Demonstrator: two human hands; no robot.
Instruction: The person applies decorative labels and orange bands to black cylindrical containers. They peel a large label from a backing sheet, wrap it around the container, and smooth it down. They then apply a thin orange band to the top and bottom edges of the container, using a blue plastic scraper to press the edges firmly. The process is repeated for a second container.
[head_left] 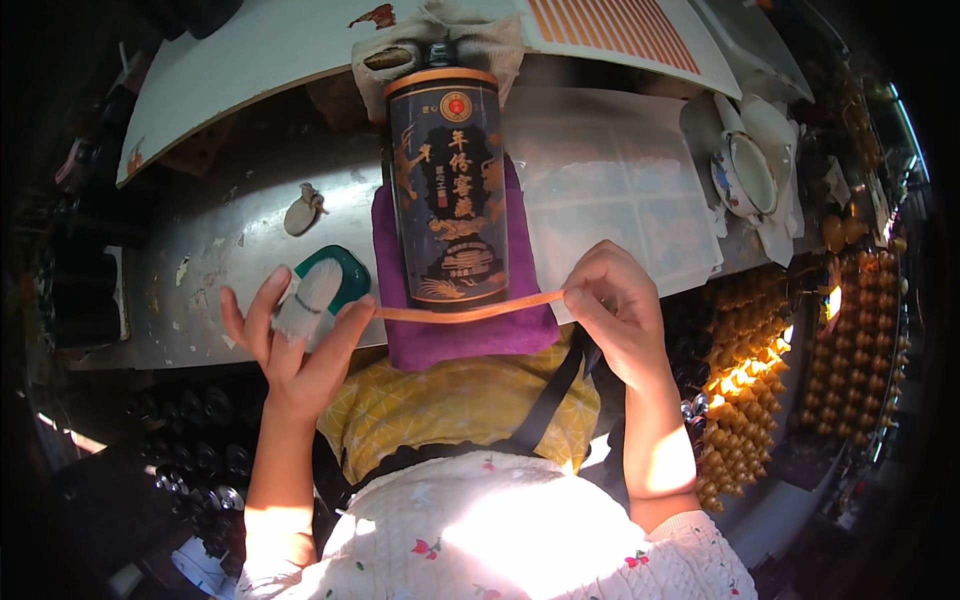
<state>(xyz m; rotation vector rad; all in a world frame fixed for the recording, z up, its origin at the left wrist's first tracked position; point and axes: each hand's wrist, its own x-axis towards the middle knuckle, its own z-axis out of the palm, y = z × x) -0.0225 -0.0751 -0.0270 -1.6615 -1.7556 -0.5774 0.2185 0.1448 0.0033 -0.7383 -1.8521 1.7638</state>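
Note:
A thin orange strip [465,314] stretches between my two hands, sagging slightly across the lower end of a dark bottle [450,180]. The bottle has orange decoration and an orange band near its neck, and lies on a folded purple cloth [468,345]. Pinched between the thumb and fingers of my right hand [625,315] is the strip's right end. The left end is at the thumb of my left hand [298,378], whose other fingers are spread. Beside those fingers is a green rounded piece [350,280] with a whitish, bristly-looking part [318,287]; I cannot tell whether I touch it.
A small tied cloth bundle [302,212] lies on the metal table [240,250]. White cloth [495,50] is under the bottle's neck. Translucent sheets [620,190] and an enamel cup [752,172] are to the right. Racks of gold pieces [745,410] stand below.

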